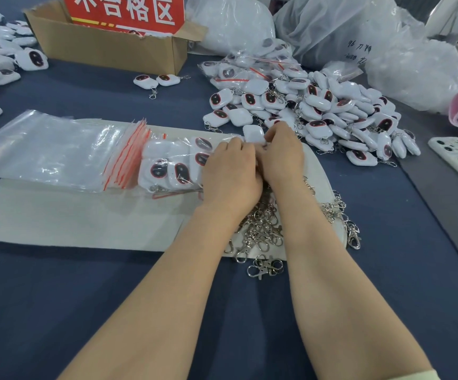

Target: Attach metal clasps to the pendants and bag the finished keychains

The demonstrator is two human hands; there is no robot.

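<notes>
Left hand (230, 171) and right hand (282, 154) half-hide pendant (253, 133)

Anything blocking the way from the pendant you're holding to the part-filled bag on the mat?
Nothing visible does. The pendant, pinched by left hand and right hand, sits just right of the part-filled bag. Only the left hand itself overlaps the bag's right edge.

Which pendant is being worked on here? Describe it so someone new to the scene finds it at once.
Start at the white mat in the middle of the blue table. At its far edge the left hand and right hand meet, holding the pendant between them. It shows a plain white face and, unlike the pile of keychains behind it, is the only one in hand.
</notes>
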